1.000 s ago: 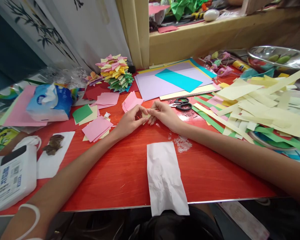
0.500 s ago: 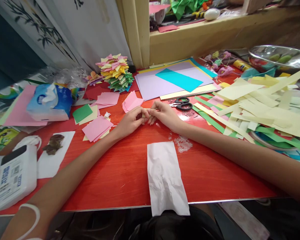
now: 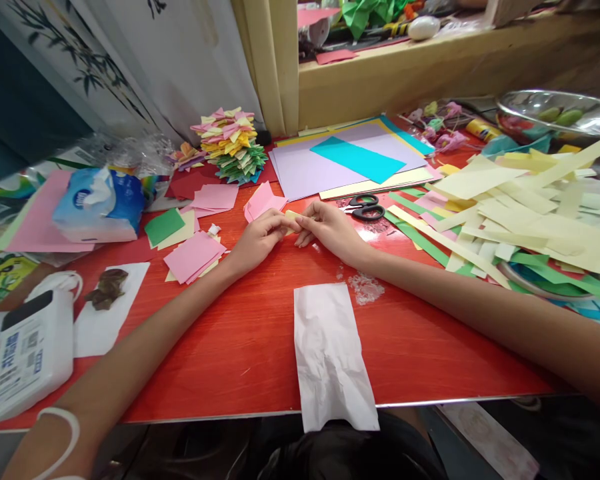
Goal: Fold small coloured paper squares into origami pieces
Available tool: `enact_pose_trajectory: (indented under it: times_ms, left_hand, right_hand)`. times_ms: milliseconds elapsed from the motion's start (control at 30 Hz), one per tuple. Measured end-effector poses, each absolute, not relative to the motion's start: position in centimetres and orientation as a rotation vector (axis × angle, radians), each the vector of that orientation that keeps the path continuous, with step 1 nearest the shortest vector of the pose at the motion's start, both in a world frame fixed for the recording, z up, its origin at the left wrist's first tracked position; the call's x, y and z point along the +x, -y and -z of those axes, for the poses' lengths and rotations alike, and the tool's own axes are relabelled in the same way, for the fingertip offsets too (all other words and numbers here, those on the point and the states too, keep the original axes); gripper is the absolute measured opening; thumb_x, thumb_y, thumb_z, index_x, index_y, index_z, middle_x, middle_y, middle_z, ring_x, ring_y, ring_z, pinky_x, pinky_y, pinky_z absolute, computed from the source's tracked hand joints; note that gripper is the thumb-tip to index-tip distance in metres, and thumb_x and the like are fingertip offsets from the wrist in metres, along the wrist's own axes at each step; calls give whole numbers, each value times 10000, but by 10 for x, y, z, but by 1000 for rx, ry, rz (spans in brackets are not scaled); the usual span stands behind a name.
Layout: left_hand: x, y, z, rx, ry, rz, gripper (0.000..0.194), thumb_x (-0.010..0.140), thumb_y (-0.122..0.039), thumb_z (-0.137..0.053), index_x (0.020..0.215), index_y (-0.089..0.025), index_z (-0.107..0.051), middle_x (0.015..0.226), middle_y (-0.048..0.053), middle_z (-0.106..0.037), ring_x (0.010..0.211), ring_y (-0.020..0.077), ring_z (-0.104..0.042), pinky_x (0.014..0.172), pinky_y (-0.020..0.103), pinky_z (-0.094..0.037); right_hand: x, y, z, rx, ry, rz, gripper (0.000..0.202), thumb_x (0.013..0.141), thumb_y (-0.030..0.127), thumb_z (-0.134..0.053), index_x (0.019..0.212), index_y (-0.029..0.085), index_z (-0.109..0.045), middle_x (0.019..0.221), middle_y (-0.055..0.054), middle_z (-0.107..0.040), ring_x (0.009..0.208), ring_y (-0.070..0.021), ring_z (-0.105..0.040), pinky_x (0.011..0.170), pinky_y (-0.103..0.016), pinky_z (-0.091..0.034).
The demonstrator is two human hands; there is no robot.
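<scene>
Between my fingertips is a small piece of pale yellow paper [image 3: 292,215], mostly covered by the fingers. My left hand [image 3: 265,239] pinches it from the left, and my right hand [image 3: 329,230] pinches it from the right. Both hands are held close together over the red table. Just behind my left hand lies folded pink paper [image 3: 263,201]. A pair of black-handled scissors [image 3: 369,211] rests right beside my right hand. Square pink sheets [image 3: 196,256] are stacked left of my left hand.
Loose paper strips [image 3: 545,213] heap up at the right. Large coloured sheets [image 3: 300,175] lie at the back, beside a layered paper model [image 3: 233,147]. A tissue pack [image 3: 97,203] and a white device [image 3: 33,357] stand left. A crumpled white paper [image 3: 330,353] overhangs the front edge.
My fingers have shifted slightly around the pale yellow paper, and more of it shows now. The left hand's fingers lie flatter. Everything else is unchanged.
</scene>
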State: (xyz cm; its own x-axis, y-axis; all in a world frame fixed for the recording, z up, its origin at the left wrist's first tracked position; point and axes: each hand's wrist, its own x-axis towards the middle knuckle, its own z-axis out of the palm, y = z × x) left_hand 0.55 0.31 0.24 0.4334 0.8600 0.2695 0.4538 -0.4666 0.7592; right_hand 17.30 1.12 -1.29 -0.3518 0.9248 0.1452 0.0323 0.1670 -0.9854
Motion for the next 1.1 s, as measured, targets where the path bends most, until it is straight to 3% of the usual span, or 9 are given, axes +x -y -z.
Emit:
enact_pose_trajectory:
  times_ms: [467,767,967,1100]
  left_hand:
    - [3,-6,0,1905,-1084,-894,259,760,-158,-477,929,-221,-664,956,23,-578,667,85,-473,651,240,-410]
    - [2,-7,1,1854,-1096,-930,243,733,-153,-485,878,-199,-675,970,30,-592,670,92,-467,580,225,-373]
    - [3,-6,2,1835,-1148,-914,205,750,-189,-511,891,-185,-660,775,4,-579,594,78,-441,563,225,-358]
    - [4,-6,3,1809,-1152,-937,156,756,-228,-539,851,-179,-653,759,1,-592,589,79,-454,560,228,-361]
  right_hand:
    - [172,-8,7,-944,1508,-1340,58,869,226,-427,913,190,-437,563,33,-567,477,-93,-596,481,-206,-505]
    - [171,-9,7,-971,1538,-1357,168,822,293,-517,739,151,-485,563,-2,-596,499,-90,-598,503,-198,-507]
    - [171,-8,5,-1001,1523,-1363,163,854,248,-466,717,164,-440,537,-2,-585,470,-100,-597,464,-204,-495]
    - [171,-8,6,-978,1563,-1391,163,866,218,-435,710,175,-423,540,6,-581,467,-104,-599,451,-208,-495]
